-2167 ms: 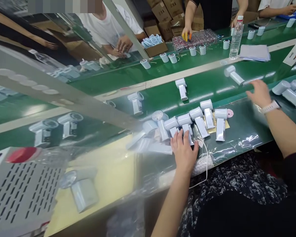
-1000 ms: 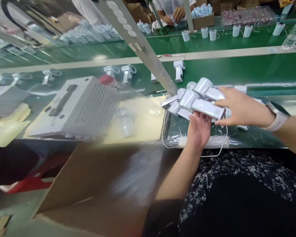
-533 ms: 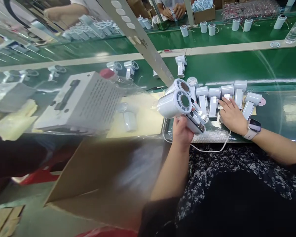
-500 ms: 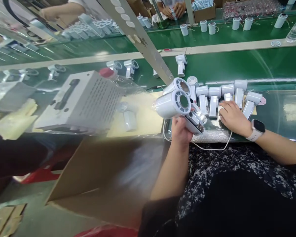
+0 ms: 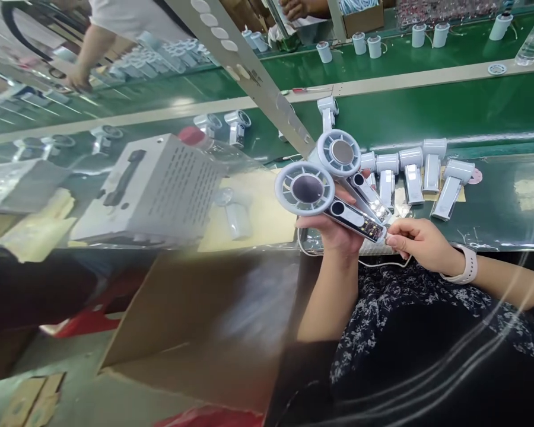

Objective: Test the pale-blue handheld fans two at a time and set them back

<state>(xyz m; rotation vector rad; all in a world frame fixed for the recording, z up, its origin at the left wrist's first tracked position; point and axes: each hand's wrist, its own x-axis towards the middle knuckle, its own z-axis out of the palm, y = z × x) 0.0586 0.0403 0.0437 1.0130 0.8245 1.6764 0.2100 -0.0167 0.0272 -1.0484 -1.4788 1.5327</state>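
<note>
My left hand (image 5: 338, 232) is closed around two white handheld fans, the front fan (image 5: 306, 190) and the rear fan (image 5: 340, 153), with their round grilles facing me. My right hand (image 5: 416, 242) pinches the end of a white cable (image 5: 374, 263) at the bottom of the front fan's handle. Beyond my hands, several more white fans (image 5: 412, 177) lie in a row on the green bench (image 5: 493, 201).
A white vented metal box (image 5: 155, 190) stands to the left under clear plastic. A cardboard box (image 5: 196, 320) sits below the bench edge. A slanted metal bar (image 5: 249, 65) crosses the view. Other people's hands (image 5: 78, 80) work at the far side, beside white cups (image 5: 367, 44).
My left hand has turned the two fans so their grilles face me. My right hand left the row of fans and came to the handle's bottom end with the cable.
</note>
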